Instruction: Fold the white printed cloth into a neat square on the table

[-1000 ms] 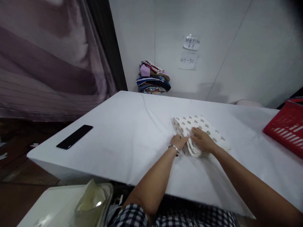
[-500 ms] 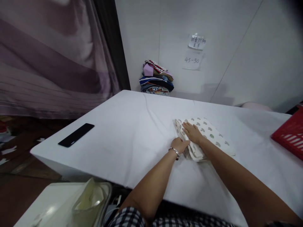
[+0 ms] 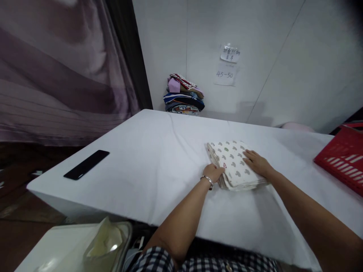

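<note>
Grip of the left hand [image 3: 213, 173]: closed on the near-left edge of the folded cloth [image 3: 235, 162], thumb over the top layer, metal bracelet [image 3: 208, 180] at the wrist. Right hand [image 3: 257, 163]: laid palm down, fingers extended over the cloth's right-hand side, grasping nothing. Cloth is white with grey mushroom-like motifs and a few green and red ones; it lies in several layers, flat on the white worktop [image 3: 141, 162], right of its middle, between both hands. Black flat slab [image 3: 86, 164] lies near the left edge, well apart. Red slotted basket [image 3: 344, 155] stands at the right. Stacked fabrics [image 3: 184, 94] sit at the far edge, before the wall [image 3: 263, 56]; their support is hidden.
</note>
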`<action>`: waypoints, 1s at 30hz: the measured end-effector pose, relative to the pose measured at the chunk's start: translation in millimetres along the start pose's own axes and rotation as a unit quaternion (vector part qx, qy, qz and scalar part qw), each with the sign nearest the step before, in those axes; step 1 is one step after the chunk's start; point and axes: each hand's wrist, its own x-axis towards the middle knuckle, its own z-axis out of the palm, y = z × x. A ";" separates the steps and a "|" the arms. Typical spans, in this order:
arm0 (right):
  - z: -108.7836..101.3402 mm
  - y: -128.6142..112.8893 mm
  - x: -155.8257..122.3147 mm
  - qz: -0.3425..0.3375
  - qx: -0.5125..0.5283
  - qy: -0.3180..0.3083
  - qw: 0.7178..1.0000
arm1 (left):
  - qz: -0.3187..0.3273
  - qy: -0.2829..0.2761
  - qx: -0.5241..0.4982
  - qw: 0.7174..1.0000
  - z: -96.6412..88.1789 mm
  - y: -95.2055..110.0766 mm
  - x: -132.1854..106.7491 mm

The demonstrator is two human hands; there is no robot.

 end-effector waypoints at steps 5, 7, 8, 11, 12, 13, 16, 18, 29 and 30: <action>-11.6 47.2 -56.1 0.187 0.134 0.038 0.973 | -0.001 -0.002 -0.008 1.000 1.9 -0.4 0.8; -9.5 40.8 -72.8 0.191 0.161 0.070 0.966 | -0.003 -0.005 -0.018 1.000 1.7 0.0 -0.3; -7.7 35.5 -78.8 0.194 0.164 0.080 0.964 | -0.003 -0.007 -0.024 1.000 1.0 0.4 -1.1; -2.8 23.7 -86.6 0.195 0.162 0.085 0.964 | 0.003 -0.004 -0.034 0.999 -2.5 3.2 -5.0; -2.4 23.4 -86.0 0.188 0.166 0.087 0.964 | 0.006 0.000 -0.029 1.000 -2.9 4.8 -7.0; -3.1 25.1 -84.2 0.178 0.171 0.093 0.965 | 0.007 0.006 -0.021 1.000 -2.3 6.6 -9.5; -10.6 36.0 -73.8 0.176 0.139 0.140 0.964 | 0.007 -0.001 0.009 1.000 9.6 12.8 -21.3; -17.7 37.8 -66.3 0.195 0.085 0.154 0.965 | 0.008 -0.046 0.014 0.999 24.5 16.1 -32.0; 4.3 -88.0 -106.3 -0.114 0.033 0.079 0.990 | 0.039 0.056 0.077 0.995 -9.0 7.1 -27.3; 9.7 -91.7 -111.4 -0.126 0.004 0.086 0.988 | 0.047 0.114 0.097 0.988 -17.5 5.7 -21.3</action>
